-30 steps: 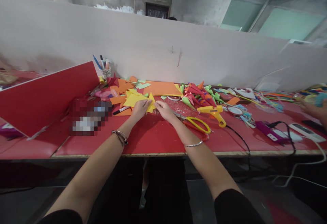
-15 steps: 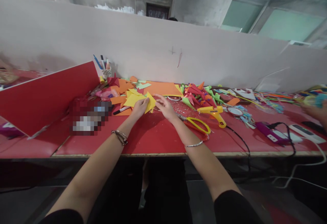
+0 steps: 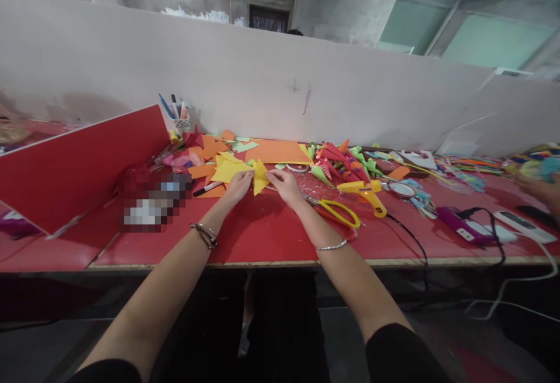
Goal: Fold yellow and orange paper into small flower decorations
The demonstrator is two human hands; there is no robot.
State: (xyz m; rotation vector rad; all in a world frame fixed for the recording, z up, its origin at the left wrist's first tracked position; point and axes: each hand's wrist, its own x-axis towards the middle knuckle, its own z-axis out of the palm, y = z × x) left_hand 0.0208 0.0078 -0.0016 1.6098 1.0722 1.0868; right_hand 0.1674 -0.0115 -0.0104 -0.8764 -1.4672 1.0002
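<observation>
Both my hands meet over the middle of the red table (image 3: 262, 237). My left hand (image 3: 238, 186) and my right hand (image 3: 286, 187) pinch a small folded yellow paper piece (image 3: 259, 176) between them, just above the tabletop. Behind it lie more yellow paper sheets (image 3: 230, 168) and orange paper (image 3: 275, 151). Yellow-handled scissors (image 3: 336, 213) rest right of my right hand, and a yellow glue gun (image 3: 365, 192) stands beyond them.
A red board (image 3: 79, 167) leans at the left. A pen cup (image 3: 180, 119) stands at the back, with a black marker (image 3: 207, 188) near my left hand. Rolled paper cones (image 3: 341, 160) pile at the back right. Another person's hand (image 3: 540, 189) is at the far right, near cables and devices.
My hands have turned and refolded the yellow piece slightly; its point now stands more upright between my fingers. The arms have stayed in place.
</observation>
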